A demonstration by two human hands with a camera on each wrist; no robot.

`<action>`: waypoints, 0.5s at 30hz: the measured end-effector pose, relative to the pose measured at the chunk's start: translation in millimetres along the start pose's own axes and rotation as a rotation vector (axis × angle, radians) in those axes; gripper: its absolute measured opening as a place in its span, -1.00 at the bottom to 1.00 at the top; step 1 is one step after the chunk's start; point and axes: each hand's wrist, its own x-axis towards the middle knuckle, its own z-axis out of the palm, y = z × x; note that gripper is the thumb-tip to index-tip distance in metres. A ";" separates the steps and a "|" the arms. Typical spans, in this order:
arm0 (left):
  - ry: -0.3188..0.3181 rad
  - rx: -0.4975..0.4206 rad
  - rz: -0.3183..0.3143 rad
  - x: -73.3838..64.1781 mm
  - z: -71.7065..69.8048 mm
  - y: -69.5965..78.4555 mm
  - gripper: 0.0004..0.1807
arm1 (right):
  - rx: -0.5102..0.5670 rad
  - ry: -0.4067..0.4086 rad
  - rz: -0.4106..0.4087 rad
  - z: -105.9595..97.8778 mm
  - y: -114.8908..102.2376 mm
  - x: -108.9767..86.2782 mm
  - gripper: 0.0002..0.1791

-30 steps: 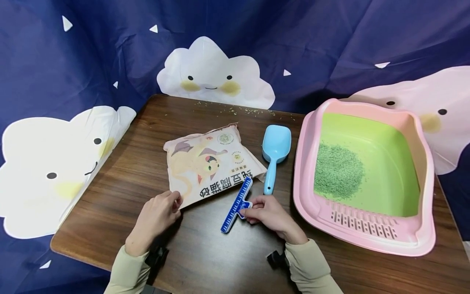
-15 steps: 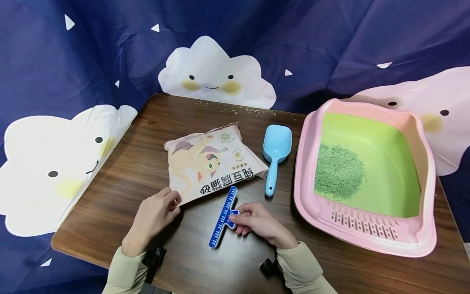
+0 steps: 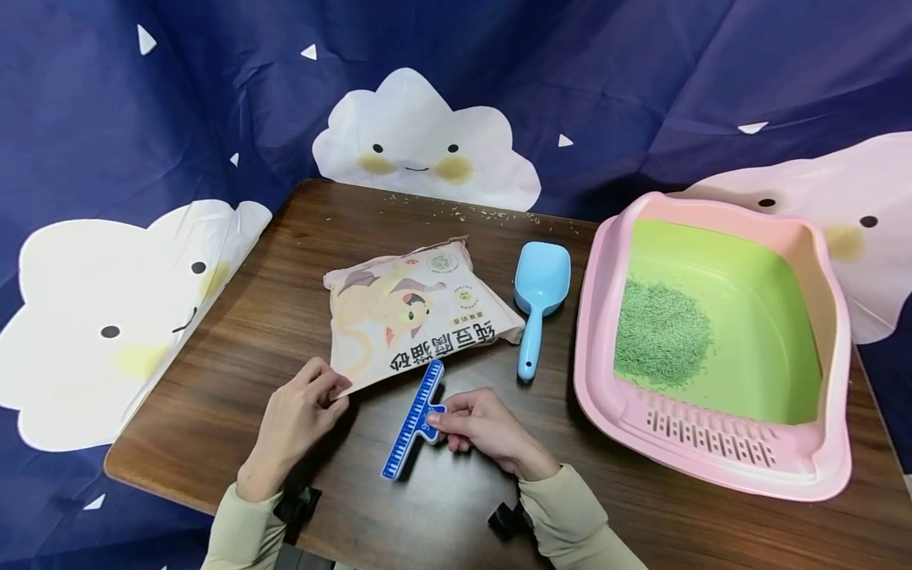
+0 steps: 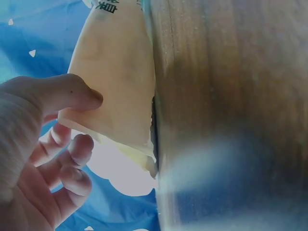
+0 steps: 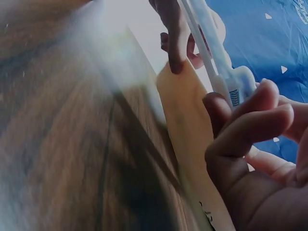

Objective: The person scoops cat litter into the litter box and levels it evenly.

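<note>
A pale pink cat litter bag (image 3: 385, 317), printed with a cat and dark lettering, lies at mid-table. Its near-left corner is pinched between the thumb and fingers of my left hand (image 3: 288, 427); in the left wrist view the thumb presses the bag's face (image 4: 115, 72). My right hand (image 3: 492, 431) pinches the grips of a long blue bag clip (image 3: 413, 419) with white ruler-like markings. The clip's far end comes close to the bag's front edge in the head view. From the right wrist, the clip's pale side and small metal spring (image 5: 234, 97) show.
Right of the bag lies a light blue litter scoop (image 3: 537, 293). A pink litter tray (image 3: 594, 356) with a green inside stands at the right, green pellets (image 3: 659, 332) heaped at its left. Crumbs (image 3: 463, 212) dot the table's (image 3: 235, 340) back edge.
My right hand has carried the bag clip left and slightly nearer me, away from the bag's right part and toward my left hand. My left hand keeps its pinch on the corner.
</note>
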 end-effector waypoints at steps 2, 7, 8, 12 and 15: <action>0.001 -0.012 0.008 0.2 0.2 -0.1 -0.88 | 0.005 -0.009 -0.003 2.8 -0.5 1.1 -0.69; -0.011 -0.020 0.037 0.9 0.4 -0.8 -0.85 | 0.020 -0.027 -0.013 7.9 -2.1 4.8 -0.70; -0.016 -0.021 0.043 1.1 0.0 -0.8 -0.85 | 0.019 -0.028 -0.013 8.5 -2.6 5.5 -0.70; -0.040 -0.020 0.084 2.0 -1.6 -1.6 -0.83 | -0.005 -0.020 -0.021 10.5 -5.2 8.7 -0.70; -0.059 -0.025 0.124 3.1 -2.9 -1.3 -0.83 | -0.017 -0.002 -0.018 12.2 -7.3 11.7 -0.69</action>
